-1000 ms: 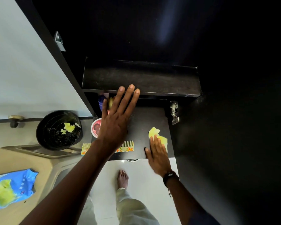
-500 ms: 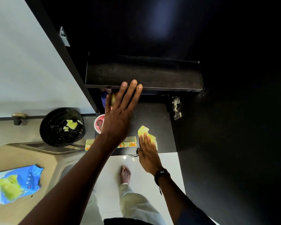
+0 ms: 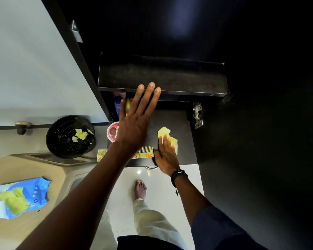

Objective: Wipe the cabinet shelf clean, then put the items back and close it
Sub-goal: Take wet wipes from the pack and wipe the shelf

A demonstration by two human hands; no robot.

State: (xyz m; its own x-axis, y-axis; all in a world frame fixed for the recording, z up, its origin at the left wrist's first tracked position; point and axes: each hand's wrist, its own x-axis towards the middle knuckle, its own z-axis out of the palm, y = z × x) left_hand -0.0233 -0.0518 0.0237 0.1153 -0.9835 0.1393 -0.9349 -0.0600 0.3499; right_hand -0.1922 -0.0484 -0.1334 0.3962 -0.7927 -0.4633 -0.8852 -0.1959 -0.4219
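My right hand [image 3: 165,156] lies flat on a yellow wipe [image 3: 167,137], pressing it onto the lower black cabinet shelf [image 3: 184,150]. My left hand [image 3: 135,120] reaches forward with its fingers spread, the fingertips touching the front edge of the upper black shelf [image 3: 161,78]. On the lower shelf's left side lie a patterned comb [image 3: 143,153] and a round pink tub [image 3: 112,131]. Behind the left hand stand a blue bottle [image 3: 117,107] and a yellowish item [image 3: 127,105], both partly hidden.
A black bin [image 3: 70,137] with used yellow wipes stands on the floor at left. A blue wipe pack [image 3: 20,197] lies on a beige surface [image 3: 25,170]. The white cabinet door [image 3: 34,69] hangs open at left; a hinge [image 3: 197,114] sits at right. My bare foot [image 3: 140,190] is on the white floor.
My right hand has slid the yellow wipe leftward along the lower shelf, toward the comb. My left hand has stayed at the upper shelf's edge.
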